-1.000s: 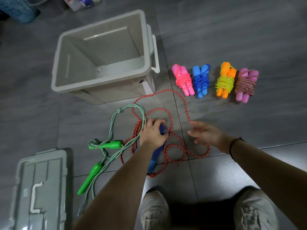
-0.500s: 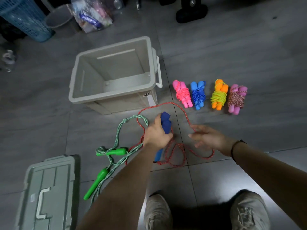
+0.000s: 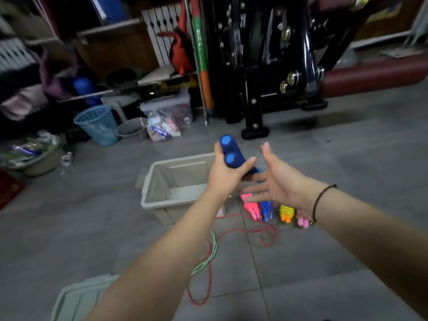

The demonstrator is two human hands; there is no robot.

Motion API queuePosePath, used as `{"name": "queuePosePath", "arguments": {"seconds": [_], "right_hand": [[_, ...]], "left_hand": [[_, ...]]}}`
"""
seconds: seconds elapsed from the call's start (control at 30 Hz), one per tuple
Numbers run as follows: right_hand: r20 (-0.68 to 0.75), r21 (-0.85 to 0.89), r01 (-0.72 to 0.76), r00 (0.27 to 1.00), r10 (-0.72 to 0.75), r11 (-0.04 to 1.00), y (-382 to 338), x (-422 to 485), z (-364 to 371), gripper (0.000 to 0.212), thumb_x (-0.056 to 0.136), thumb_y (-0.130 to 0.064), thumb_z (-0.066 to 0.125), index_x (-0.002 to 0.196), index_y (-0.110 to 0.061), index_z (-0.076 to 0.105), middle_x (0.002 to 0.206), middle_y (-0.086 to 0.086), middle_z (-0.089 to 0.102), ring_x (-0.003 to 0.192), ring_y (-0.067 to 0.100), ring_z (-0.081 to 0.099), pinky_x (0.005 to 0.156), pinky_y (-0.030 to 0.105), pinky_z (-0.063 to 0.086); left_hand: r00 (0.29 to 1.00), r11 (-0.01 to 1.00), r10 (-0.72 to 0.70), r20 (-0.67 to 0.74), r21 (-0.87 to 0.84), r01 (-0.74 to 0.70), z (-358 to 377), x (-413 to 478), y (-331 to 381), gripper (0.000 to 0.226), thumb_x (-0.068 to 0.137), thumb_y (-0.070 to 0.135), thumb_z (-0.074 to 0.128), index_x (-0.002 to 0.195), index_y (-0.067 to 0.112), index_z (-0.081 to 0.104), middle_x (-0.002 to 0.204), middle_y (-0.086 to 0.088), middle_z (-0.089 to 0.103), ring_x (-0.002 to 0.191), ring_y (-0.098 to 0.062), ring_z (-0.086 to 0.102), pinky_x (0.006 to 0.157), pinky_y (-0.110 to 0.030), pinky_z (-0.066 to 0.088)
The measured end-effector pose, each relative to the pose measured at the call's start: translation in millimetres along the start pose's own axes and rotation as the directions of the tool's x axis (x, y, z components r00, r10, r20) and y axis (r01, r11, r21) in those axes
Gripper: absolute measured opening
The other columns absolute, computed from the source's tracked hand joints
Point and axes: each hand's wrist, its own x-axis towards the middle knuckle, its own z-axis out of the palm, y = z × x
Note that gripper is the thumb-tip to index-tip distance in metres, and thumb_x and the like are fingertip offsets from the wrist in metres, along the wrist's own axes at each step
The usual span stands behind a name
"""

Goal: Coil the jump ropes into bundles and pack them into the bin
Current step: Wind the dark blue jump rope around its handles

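Observation:
My left hand [image 3: 225, 176] grips two blue foam handles [image 3: 229, 152] side by side, raised in front of the grey bin [image 3: 148, 195]. Their red rope [image 3: 266, 235] trails down to the floor in loose loops. Just right of the handles, my right hand [image 3: 275, 181] is spread with straight fingers and holds nothing. Part of a green rope [image 3: 209, 256] lies on the floor under my left forearm. Behind my right wrist, several coiled bundles stand in a row: pink [image 3: 251, 208], blue [image 3: 266, 210], orange-yellow [image 3: 286, 213] and a partly hidden pink one [image 3: 303, 221].
The bin's pale lid [image 3: 76, 297] lies at the bottom left. A blue mesh basket [image 3: 97, 125], a clear bag [image 3: 164, 122] and cluttered shelves line the back. A black machine frame [image 3: 254, 89] stands behind the bin.
My left hand has lifted the blue handles off the floor to chest height, dragging the red rope up. My right hand let the rope go and spread. The view tilted up toward the room.

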Motion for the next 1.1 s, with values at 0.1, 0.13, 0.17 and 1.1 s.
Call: {"name": "queuePosePath", "arguments": {"seconds": [0.1, 0.13, 0.17, 1.1], "right_hand": [[-0.04, 0.108, 0.066, 0.997, -0.062, 0.992, -28, -29, 9, 0.072, 0.084, -0.074, 0.028, 0.123, -0.02, 0.057, 0.117, 0.014, 0.064, 0.091, 0.033, 0.067, 0.072, 0.044, 0.055], [-0.038, 0.132, 0.108, 0.994, -0.104, 0.985, -32, -39, 13, 0.072, 0.081, -0.074, 0.035, 0.132, -0.025, 0.051, 0.117, 0.013, 0.065, 0.089, 0.031, 0.069, 0.068, 0.042, 0.055], [-0.046, 0.162, 0.157, 0.987, -0.151, 0.974, -34, -48, 17, 0.074, 0.076, -0.072, 0.045, 0.138, -0.032, 0.043, 0.117, 0.011, 0.065, 0.085, 0.029, 0.071, 0.065, 0.04, 0.056], [-0.264, 0.149, 0.627, 0.771, -0.58, 0.765, -28, -99, 79, 0.052, 0.094, -0.014, 0.053, 0.124, -0.055, 0.04, 0.116, -0.004, 0.066, 0.095, 0.014, 0.069, 0.076, 0.028, 0.057]], "left_hand": [[0.996, 0.937, 0.08, 0.031, -0.345, -0.065, -26, -24, 53, 0.069, 0.06, 0.031, 0.08, 0.115, 0.036, 0.039, 0.117, -0.002, 0.059, 0.101, -0.01, 0.063, 0.091, -0.039, 0.053], [0.993, 0.898, 0.098, 0.062, -0.435, -0.062, -33, -35, 67, 0.068, 0.061, 0.028, 0.08, 0.116, 0.035, 0.04, 0.123, -0.005, 0.057, 0.108, -0.013, 0.062, 0.095, -0.04, 0.051], [0.99, 0.857, 0.099, 0.102, -0.514, -0.033, -38, -47, 76, 0.069, 0.06, 0.029, 0.082, 0.116, 0.033, 0.043, 0.127, -0.006, 0.056, 0.117, -0.023, 0.058, 0.1, -0.045, 0.046], [0.892, 0.864, -0.056, 0.448, -0.426, 0.268, -58, -128, 130, 0.056, 0.091, 0.015, 0.059, 0.131, 0.048, 0.038, 0.121, 0.008, 0.066, 0.107, -0.023, 0.066, 0.085, -0.05, 0.054]]}}
